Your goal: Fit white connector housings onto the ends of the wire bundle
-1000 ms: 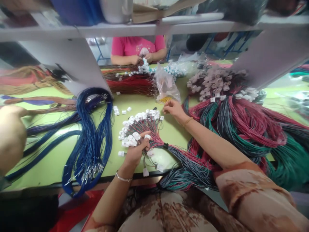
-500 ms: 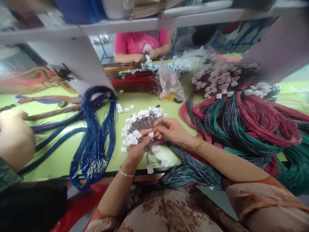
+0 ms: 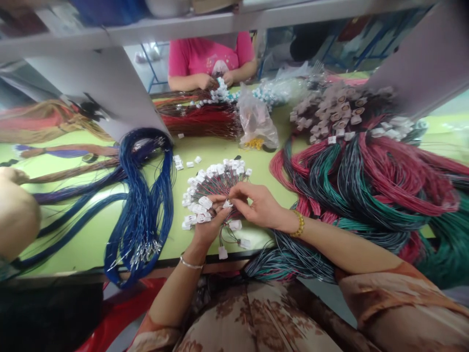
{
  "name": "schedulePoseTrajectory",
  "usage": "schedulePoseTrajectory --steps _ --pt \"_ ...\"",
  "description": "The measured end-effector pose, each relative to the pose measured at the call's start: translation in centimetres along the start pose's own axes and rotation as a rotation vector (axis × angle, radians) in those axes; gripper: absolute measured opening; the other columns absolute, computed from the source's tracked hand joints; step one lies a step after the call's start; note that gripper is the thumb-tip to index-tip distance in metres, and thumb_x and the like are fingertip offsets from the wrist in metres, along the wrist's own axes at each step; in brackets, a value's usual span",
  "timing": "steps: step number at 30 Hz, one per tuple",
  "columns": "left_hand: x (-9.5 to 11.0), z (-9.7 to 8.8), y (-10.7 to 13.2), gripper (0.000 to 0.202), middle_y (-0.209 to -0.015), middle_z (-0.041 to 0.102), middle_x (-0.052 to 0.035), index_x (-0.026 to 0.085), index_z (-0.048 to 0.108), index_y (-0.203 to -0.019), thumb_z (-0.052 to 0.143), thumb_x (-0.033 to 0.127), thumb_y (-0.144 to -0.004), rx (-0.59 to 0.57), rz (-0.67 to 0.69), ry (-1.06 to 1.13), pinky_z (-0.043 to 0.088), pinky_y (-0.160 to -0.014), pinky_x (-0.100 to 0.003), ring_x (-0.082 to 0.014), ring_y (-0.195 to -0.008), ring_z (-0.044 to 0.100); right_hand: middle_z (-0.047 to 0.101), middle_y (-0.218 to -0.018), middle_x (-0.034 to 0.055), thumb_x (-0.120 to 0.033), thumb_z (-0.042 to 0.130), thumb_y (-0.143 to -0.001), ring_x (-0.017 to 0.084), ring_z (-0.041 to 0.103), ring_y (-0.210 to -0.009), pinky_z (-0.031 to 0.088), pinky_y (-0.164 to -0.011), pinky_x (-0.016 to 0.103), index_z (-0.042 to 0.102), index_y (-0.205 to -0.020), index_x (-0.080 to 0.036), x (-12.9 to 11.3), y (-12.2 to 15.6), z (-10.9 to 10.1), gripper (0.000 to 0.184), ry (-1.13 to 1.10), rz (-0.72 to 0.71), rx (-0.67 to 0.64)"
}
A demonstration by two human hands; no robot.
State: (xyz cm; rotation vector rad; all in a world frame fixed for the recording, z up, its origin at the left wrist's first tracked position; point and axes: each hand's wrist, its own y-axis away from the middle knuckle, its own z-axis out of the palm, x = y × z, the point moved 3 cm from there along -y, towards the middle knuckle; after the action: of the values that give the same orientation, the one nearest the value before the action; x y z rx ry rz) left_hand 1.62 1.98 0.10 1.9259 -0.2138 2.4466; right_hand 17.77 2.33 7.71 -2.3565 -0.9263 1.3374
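Observation:
My left hand [image 3: 210, 226] is closed on a white plug connector [image 3: 227, 204], holding it up between thumb and fingers. Against that connector, the fingertips of my right hand [image 3: 258, 206] pinch together on what looks like a thin wire; its end is too small to make out. Beyond both hands, a fan of wired white connectors [image 3: 216, 171] spreads over the green table, thin dark and red wires running back toward my fingers. Below my hands, a few wired connectors [image 3: 223, 252] lie near the table edge. Grey, green and red wires [image 3: 289, 256] trail off to the right.
Blue wire bundles [image 3: 141, 205] lie at left, beside a blurred co-worker's arm [image 3: 16, 215]. Large red and green wire coils [image 3: 366, 181] fill the right. A plastic bag [image 3: 256, 117] with yellow pieces stands behind. Opposite sits a person in pink [image 3: 210, 61]; a shelf [image 3: 176, 32] crosses above.
My right fingertips have shifted slightly closer to the connector in my left hand. At far left, the co-worker's arm has moved left and down. The whole view has shifted slightly.

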Motion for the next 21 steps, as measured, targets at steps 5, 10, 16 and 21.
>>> schedulePoseTrajectory --steps 5,10,16,21 --pt "0.5 -0.2 0.1 0.027 -0.089 0.074 -0.003 0.019 0.068 -0.1 0.08 0.03 -0.079 0.009 0.171 -0.184 0.058 -0.082 -0.033 -0.0178 -0.084 0.072 0.054 -0.074 -0.0006 -0.011 0.046 -0.088 0.012 0.045 -0.062 0.038 -0.059 0.025 0.047 -0.085 -0.021 -0.3 0.0 0.0 0.011 0.115 -0.033 -0.038" --pt "1.1 -0.2 0.0 0.018 -0.096 0.073 -0.0047 0.022 0.072 -0.1 0.076 0.025 -0.083 -0.026 0.409 -0.343 0.056 -0.089 -0.038 -0.0202 -0.094 0.07 0.054 -0.073 0.0015 -0.011 0.043 -0.091 0.013 0.044 -0.063 0.036 -0.059 0.027 0.043 -0.084 -0.022 -0.6 0.2 0.3 0.012 0.238 -0.108 -0.075" --pt "0.9 0.0 0.0 0.012 -0.096 0.074 -0.0056 0.021 0.072 -0.097 0.074 0.026 -0.086 -0.045 0.39 -0.373 0.057 -0.089 -0.04 -0.0209 -0.094 0.07 0.062 -0.078 0.0053 -0.005 0.042 -0.085 0.017 0.053 -0.069 0.04 -0.062 0.029 0.049 -0.092 -0.02 -0.4 0.2 0.7 0.017 0.301 -0.165 -0.189" --pt "0.5 -0.3 0.2 0.017 -0.094 0.074 -0.0058 0.02 0.073 -0.094 0.074 0.033 -0.084 0.057 0.322 -0.441 0.057 -0.09 -0.04 -0.0215 -0.093 0.071 0.071 -0.097 0.009 -0.007 0.045 -0.088 0.018 0.064 -0.08 0.048 -0.069 0.029 0.054 -0.112 -0.017 -0.4 1.0 1.3 0.028 0.248 -0.014 -0.156"
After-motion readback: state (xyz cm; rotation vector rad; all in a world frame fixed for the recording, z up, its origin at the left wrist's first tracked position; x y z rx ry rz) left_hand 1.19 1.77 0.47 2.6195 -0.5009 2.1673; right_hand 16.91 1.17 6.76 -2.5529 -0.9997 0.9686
